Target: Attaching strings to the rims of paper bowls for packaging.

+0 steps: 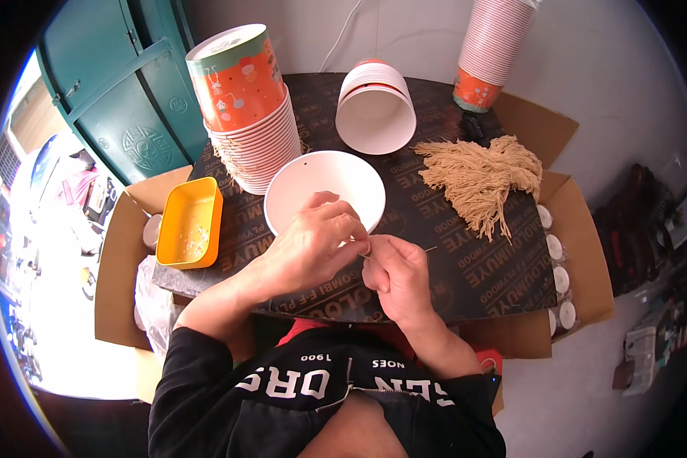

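In front of me stands a white paper bucket (320, 179), its mouth facing up and a small dark hole near its far rim. My left hand (313, 240) reaches over the near rim with its fingers bent in a pinch. Beside it my right hand (399, 276) is closed, thumb against fingers, just outside the rim. A thin beige string (430, 249) runs between the fingertips of both hands, one end sticking out past my right hand. The fingers partly hide the string and the near rim. To the right lies a loose bunch of beige strings (481, 179).
A tall stack of orange-and-green paper buckets (240, 84) stands at the left, beside a yellow plastic tray (215, 221) with small white bits. Nested buckets (375, 114) lie at the back. Another stack (492, 53) stands back right. Cardboard boxes (588, 252) flank the dark table (504, 286).
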Demonstrator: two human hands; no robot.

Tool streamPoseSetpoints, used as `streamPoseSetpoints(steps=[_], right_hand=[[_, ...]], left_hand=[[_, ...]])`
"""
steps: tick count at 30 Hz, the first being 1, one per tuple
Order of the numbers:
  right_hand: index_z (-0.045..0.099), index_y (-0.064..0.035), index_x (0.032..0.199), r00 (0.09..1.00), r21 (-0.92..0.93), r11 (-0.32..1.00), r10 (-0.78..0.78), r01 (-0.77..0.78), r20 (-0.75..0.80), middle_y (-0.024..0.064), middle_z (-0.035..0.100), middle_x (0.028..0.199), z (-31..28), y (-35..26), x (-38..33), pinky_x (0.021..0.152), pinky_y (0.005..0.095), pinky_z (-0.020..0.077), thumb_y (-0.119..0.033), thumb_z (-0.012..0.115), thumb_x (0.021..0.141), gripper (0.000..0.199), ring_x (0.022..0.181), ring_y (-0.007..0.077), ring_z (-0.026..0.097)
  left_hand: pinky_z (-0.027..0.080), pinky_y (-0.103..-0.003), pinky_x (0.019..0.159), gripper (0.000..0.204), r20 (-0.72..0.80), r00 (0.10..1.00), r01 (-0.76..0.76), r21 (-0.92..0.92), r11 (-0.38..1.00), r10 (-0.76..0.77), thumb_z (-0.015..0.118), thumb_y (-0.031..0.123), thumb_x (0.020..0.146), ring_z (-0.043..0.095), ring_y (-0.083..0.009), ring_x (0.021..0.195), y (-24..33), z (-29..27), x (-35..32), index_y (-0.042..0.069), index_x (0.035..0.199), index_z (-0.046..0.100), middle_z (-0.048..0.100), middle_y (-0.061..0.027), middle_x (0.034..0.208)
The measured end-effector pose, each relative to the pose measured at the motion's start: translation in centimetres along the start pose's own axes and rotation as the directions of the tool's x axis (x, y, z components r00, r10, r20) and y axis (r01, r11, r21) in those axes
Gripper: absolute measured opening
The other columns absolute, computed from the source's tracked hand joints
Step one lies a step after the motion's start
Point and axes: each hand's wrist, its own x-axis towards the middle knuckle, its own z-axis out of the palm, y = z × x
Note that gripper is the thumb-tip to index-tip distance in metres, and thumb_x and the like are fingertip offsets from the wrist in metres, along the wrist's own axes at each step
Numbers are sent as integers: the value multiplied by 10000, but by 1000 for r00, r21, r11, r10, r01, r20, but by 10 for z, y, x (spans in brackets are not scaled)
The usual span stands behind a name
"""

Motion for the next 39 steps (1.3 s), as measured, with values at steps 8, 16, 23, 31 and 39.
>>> streamPoseSetpoints(steps=[8,16,23,31,39], right_hand=[[676,66,1032,999,35,999,-30,30,21,-25,405,500,1,1,-4,468,252,276,-191,504,1033,309,437,71,319],[674,71,1060,996,-84,993,-89,88,1,-30,414,525,5,2,-8,476,241,273,-184,488,1040,316,450,60,318],[669,78,1111,994,-201,973,-112,110,4,-52,485,584,9,-4,-12,476,204,286,-125,538,1006,264,497,25,389],[657,28,966,890,-668,625,-437,405,131,-63,535,667,-12,-11,-15,521,181,336,28,634,919,53,573,0,420],[576,-2,871,790,-657,510,-571,555,224,85,538,933,-22,-14,-12,552,220,368,21,604,906,51,649,78,459]], left_hand=[[452,-492,971,137,-97,995,18,144,989,-5,773,112,775,637,-258,850,7,2,-4,50,781,651,624,-77,838],[451,-491,980,128,-105,993,-27,206,978,50,765,86,759,637,-246,850,8,6,-6,44,784,647,625,-72,847],[469,-436,942,130,-176,984,-28,66,997,39,733,9,740,635,-269,812,3,7,-7,29,789,614,630,-90,829],[510,-283,755,47,64,918,391,-312,866,-392,658,-13,786,630,-168,809,5,-12,-4,-15,818,624,648,-87,841],[508,-285,724,80,185,830,558,-269,785,-527,632,28,801,618,-141,784,7,-17,-1,-37,848,641,661,-84,804]])
